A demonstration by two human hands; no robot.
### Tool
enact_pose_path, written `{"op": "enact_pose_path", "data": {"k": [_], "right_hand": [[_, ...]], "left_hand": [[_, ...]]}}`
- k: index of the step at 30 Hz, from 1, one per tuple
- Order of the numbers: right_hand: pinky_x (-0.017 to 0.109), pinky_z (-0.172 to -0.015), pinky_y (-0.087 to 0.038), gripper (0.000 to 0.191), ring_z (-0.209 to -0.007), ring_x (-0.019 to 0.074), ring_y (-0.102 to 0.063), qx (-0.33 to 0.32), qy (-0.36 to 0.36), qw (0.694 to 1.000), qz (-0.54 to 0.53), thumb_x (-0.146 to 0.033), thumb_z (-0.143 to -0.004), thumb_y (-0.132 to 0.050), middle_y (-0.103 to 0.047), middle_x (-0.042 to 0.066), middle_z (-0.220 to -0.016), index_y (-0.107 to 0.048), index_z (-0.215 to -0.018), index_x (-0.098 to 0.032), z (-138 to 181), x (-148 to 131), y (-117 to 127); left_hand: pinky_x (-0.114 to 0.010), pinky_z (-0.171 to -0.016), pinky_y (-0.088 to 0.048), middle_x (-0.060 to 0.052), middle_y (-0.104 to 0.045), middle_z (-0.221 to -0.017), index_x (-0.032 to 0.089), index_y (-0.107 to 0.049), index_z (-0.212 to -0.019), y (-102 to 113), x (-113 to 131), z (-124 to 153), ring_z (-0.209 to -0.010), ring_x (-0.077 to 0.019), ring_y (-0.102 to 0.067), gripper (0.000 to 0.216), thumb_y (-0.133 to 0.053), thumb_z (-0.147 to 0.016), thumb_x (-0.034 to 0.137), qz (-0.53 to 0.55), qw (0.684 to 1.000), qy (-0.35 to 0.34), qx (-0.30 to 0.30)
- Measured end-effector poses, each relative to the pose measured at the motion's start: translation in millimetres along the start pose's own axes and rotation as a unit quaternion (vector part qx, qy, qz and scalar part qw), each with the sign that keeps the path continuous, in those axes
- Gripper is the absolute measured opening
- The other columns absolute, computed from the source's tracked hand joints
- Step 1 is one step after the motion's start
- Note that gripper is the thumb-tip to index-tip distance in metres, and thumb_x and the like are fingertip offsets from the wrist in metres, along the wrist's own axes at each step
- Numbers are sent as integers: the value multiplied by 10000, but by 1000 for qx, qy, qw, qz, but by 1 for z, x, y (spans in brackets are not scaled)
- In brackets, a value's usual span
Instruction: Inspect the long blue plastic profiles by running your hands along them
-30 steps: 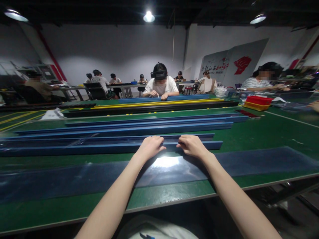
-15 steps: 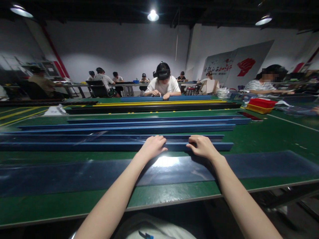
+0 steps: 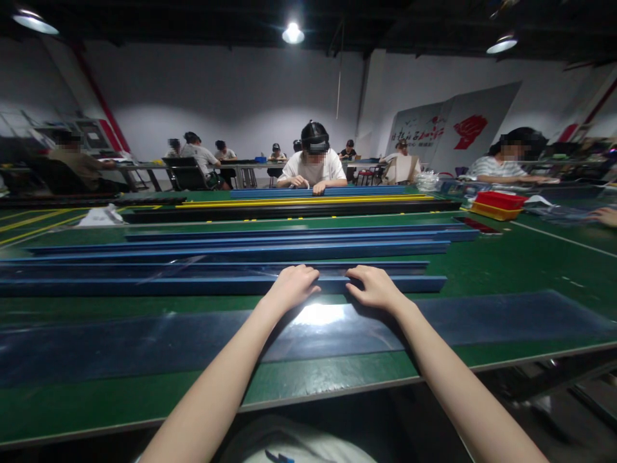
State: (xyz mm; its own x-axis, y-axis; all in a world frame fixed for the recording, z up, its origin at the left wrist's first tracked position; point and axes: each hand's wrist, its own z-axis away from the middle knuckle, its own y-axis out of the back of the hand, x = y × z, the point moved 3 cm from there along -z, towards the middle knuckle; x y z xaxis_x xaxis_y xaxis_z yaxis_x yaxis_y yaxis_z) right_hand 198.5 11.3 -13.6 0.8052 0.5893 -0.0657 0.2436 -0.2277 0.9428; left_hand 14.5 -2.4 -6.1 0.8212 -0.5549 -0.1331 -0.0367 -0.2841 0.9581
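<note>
A long blue channel profile (image 3: pixel 144 287) lies across the table in front of me. My left hand (image 3: pixel 295 284) is closed over it, with the fingers on top and the thumb on the near side. Farther right along the same profile, my right hand (image 3: pixel 373 287) grips it too, fingers curled over the edge. Both hands hide parts of the profile, and the fingertips on its far side are out of sight. Clear film (image 3: pixel 178 260) shows along the profile's left part. Beneath my forearms, a wide transparent plastic strip (image 3: pixel 193 337) lies flat.
More blue profiles (image 3: pixel 289 245) lie parallel beyond, then black and yellow profiles (image 3: pixel 289 207). A red bin (image 3: pixel 499 200) on a yellow one stands right, near a dark red flat item (image 3: pixel 477 225). A co-worker (image 3: pixel 312 161) sits opposite; the green table's (image 3: pixel 337 389) near edge is by my body.
My right hand has slid left along the blue profile, closer to my left hand. The left hand keeps its place on the profile. The view has shifted slightly.
</note>
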Motion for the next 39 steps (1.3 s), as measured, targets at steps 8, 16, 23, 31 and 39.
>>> {"op": "enact_pose_path", "data": {"k": [8, 16, 23, 31, 39], "right_hand": [[258, -750, -392, 281, -889, 198, -585, -8, -14, 1000, 1, -321, -770, -475, -663, 67, -960, -652, -940, -184, -2, 0, -1], [269, -819, -404, 330, -982, 194, -567, -10, -19, 999, -33, -296, -768, -481, -647, 55, -1057, -643, -1036, -190, -3, 0, 0], [282, -840, -411, 349, -1010, 188, -555, -9, -12, 999, -50, -276, -765, -487, -639, 52, -1081, -632, -1071, -191, -2, 0, 1], [295, -839, -422, 339, -1038, 185, -535, -3, 4, 999, -52, -278, -766, -483, -638, 32, -1094, -637, -1059, -202, -2, 1, 0], [311, -832, -432, 312, -1058, 188, -525, -5, 10, 998, -59, -280, -763, -481, -635, 17, -1110, -651, -1016, -216, -3, 2, 0]], "left_hand": [[-270, -714, -433, -37, -655, -927, 177, -563, -864, 1, 0, -1, -889, -191, -587, 162, -553, -807, 328, 2, 1000, 6, -5], [-263, -706, -431, -39, -653, -920, 181, -564, -861, 2, 0, -1, -883, -190, -589, 162, -536, -814, 334, 3, 1000, 11, -11], [-264, -696, -431, -45, -654, -923, 185, -569, -878, 1, -1, 0, -879, -196, -595, 169, -526, -817, 337, 15, 1000, 17, -15], [-258, -681, -429, -50, -657, -913, 186, -572, -856, 0, -2, -1, -867, -198, -604, 178, -501, -828, 347, 25, 999, 24, -24], [-255, -666, -426, -49, -654, -887, 187, -568, -821, -3, -4, -1, -841, -197, -605, 198, -487, -831, 368, 34, 999, 26, -27]]}}
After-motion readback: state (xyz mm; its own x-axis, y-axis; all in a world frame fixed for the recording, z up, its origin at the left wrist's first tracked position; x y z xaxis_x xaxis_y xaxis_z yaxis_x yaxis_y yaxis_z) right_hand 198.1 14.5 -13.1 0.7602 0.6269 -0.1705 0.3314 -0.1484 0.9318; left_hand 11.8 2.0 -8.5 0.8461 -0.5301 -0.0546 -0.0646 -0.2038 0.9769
